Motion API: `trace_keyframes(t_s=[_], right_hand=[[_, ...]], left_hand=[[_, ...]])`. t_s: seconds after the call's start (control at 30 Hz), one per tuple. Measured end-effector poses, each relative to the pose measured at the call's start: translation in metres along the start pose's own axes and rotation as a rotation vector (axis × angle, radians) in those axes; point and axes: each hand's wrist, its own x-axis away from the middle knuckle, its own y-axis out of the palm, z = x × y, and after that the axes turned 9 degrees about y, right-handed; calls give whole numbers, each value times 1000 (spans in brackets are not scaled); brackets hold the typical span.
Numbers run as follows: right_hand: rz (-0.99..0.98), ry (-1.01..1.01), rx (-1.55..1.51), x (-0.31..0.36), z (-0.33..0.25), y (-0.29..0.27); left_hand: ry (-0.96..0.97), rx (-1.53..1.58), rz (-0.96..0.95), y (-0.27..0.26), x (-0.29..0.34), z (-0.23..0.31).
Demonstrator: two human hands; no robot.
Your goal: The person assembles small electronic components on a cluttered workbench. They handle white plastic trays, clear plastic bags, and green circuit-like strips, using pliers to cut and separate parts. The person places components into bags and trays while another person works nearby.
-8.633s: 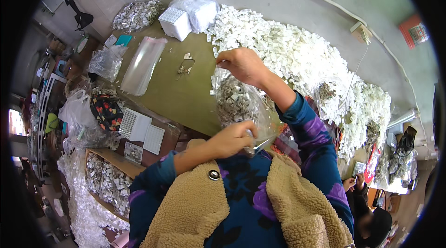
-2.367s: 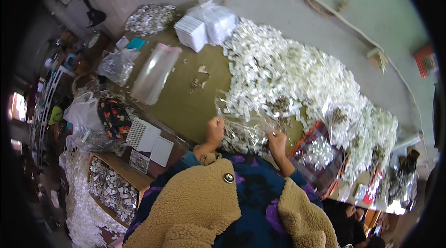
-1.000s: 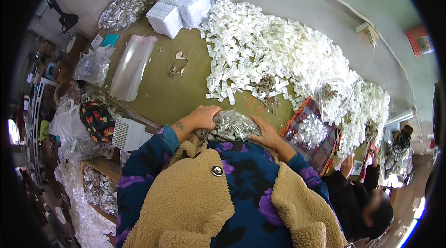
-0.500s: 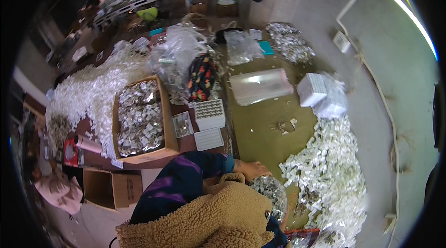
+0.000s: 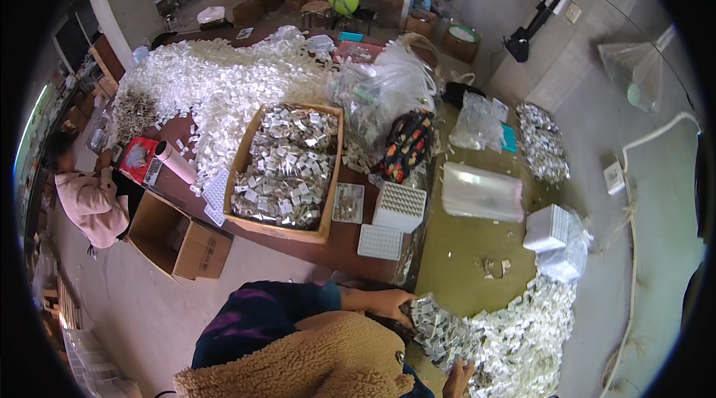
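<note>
A clear plastic bag (image 5: pixel 441 329) of small silvery and white pieces lies at the near edge of the green table top, beside a heap of loose white pieces (image 5: pixel 526 331). My left hand (image 5: pixel 397 305) reaches in from the left, its fingers closed on the bag's upper left end. At the bag's lower end, my right hand (image 5: pixel 458 380) grips its near side; the lower frame edge cuts off part of that hand. My brown fleece garment (image 5: pixel 313 357) covers the area below my left forearm.
A carton (image 5: pixel 326 230) full of small pieces stands left of centre, near stacked white trays (image 5: pixel 400 206). Flat clear plastic bags (image 5: pixel 481 193) lie on the green top. An open carton (image 5: pixel 203 250) sits on the floor; a person (image 5: pixel 91 204) works at far left.
My view has swung left and up. My left hand has gone from lying over the bag's top to gripping its upper left end. The bag now looks flatter and more stretched out.
</note>
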Motion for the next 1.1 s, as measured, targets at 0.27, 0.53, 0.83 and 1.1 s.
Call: trace_keyframes(t_s=[0.27, 0.53, 0.83, 1.1], right_hand=[[-570, -170, -85, -40, -239, 209], [-901, -675, -206, -44, -448, 433], [-769, -459, 68, -68, -450, 603], [-686, -575, 166, -62, -434, 598]], left_hand=[[-12, -349, 693, -161, 121, 96], [-40, -511, 1375, -338, 229, 173], [-380, -482, 1596, -445, 261, 62], [50, -1576, 1347, -431, 191, 111]])
